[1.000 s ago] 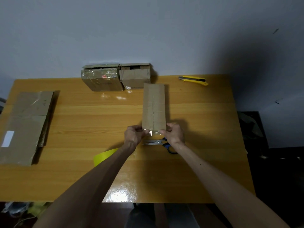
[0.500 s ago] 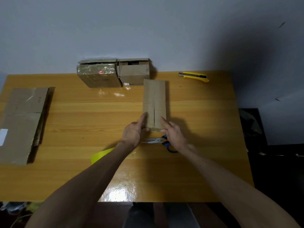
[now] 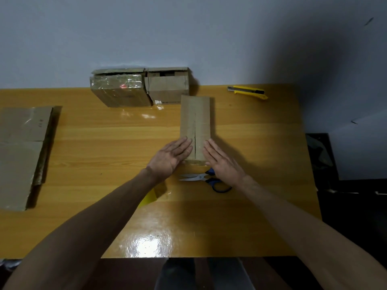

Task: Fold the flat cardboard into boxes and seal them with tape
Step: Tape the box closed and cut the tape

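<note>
On the surface (image 3: pixel 100 164), a yellow tape (image 3: pixel 149 199) roll peeks from under the left arm, with scissors (image 3: pixel 194 177) just to its right. Beyond them, the left hand (image 3: pixel 169 158) and right hand (image 3: pixel 223 163) lie flat, fingers (image 3: pixel 184 145) straight and gripping nothing. They press on the near end of the box (image 3: pixel 195 122), one on either side of its seam. Flat cardboard (image 3: pixel 21 155) lies at the left. Two boxes (image 3: pixel 121 95) and a knife (image 3: pixel 248 92) sit at the far edge.

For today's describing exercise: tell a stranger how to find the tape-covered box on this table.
Look to the far edge of the wooden table, against the wall. Two cardboard boxes stand there side by side; the taped box is the left one. Shiny clear tape covers its front, while its neighbour shows mostly plain brown cardboard.
</note>
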